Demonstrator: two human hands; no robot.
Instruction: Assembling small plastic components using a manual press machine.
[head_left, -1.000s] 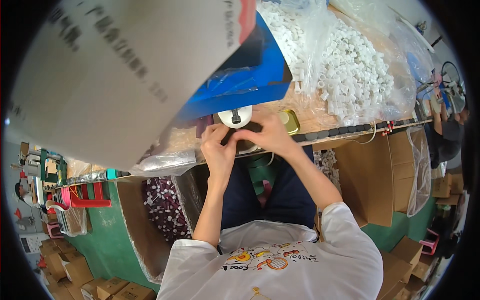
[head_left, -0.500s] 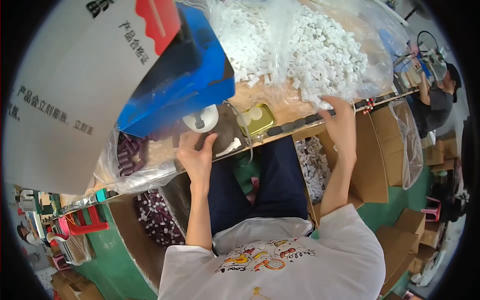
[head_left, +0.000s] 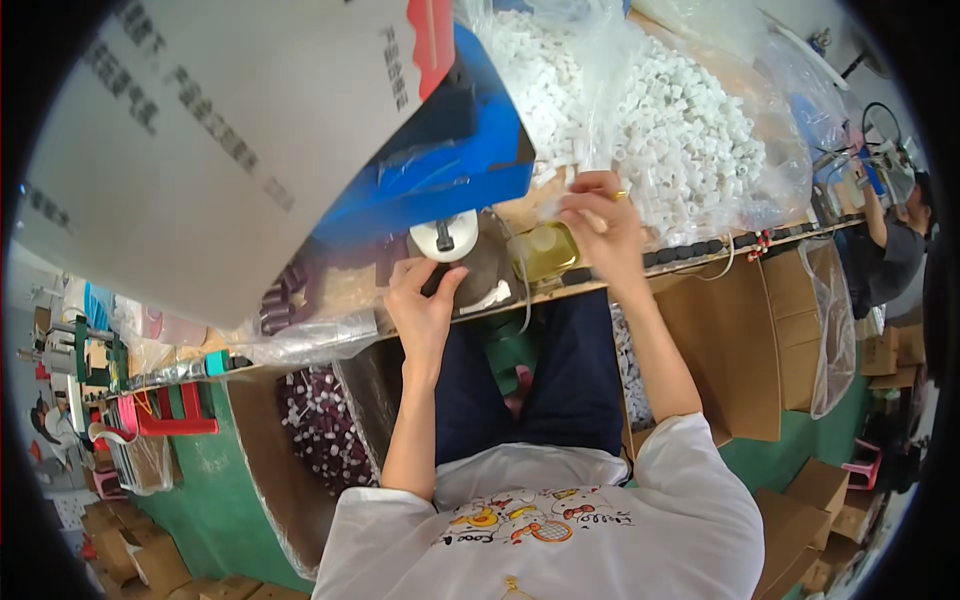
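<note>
My left hand (head_left: pixel 420 300) pinches a short dark cylindrical piece (head_left: pixel 436 279) between thumb and fingers. Just beyond it stands a round white fixture (head_left: pixel 462 240) with a dark post at its middle. Closed at the fingertips, my right hand (head_left: pixel 608 228) is raised beside a yellow-green tin (head_left: pixel 560 262) holding pale round contents. A small whitish piece (head_left: pixel 550 207) shows at those fingertips, too blurred to tell its exact shape. Behind that hand spreads a heap of small white tubular parts (head_left: pixel 690 140) on clear plastic. White scraps (head_left: pixel 492 296) lie near the bench edge.
A blue bin (head_left: pixel 470 185) and a large printed white sheet (head_left: pixel 230 150) cover the upper left. Purple tubes (head_left: pixel 285 300) lie beneath. Cartons, one of purple and white pieces (head_left: pixel 325 425), another of white pieces (head_left: pixel 632 370), stand under the bench. A co-worker (head_left: pixel 895 250) is far right.
My right hand has moved left from the near edge of the white heap to beside the tin. A dark piece now shows in my left hand. The whole view has shifted slightly.
</note>
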